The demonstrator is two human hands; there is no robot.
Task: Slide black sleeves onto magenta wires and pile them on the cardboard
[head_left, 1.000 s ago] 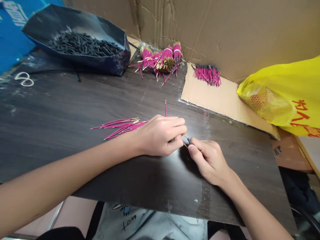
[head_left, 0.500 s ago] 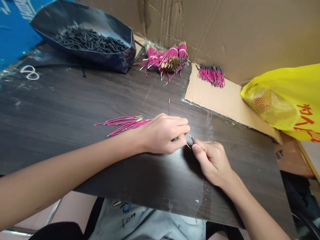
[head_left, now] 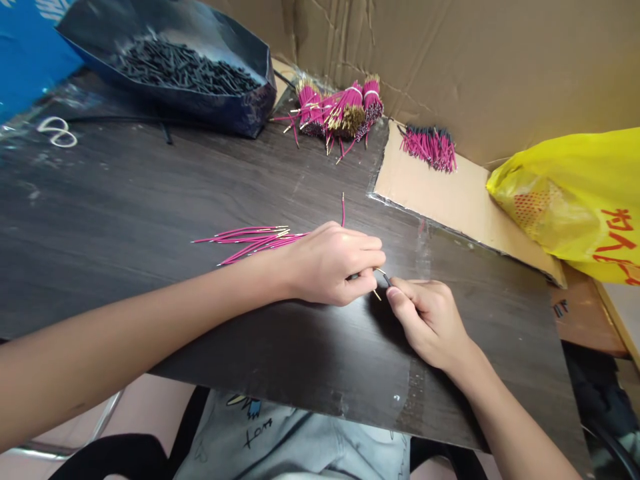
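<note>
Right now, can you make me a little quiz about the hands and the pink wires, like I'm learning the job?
1. True or false: the left hand is pinching a thin gold-tipped wire.
2. What lies on the dark table just behind the left hand: A) scissors, B) loose pink wires, C) a cup?
3. What fills the dark blue bag at the back left?

Key
1. True; the right hand meets it at the tip with a small black piece.
2. B.
3. Short black tube pieces.
</note>
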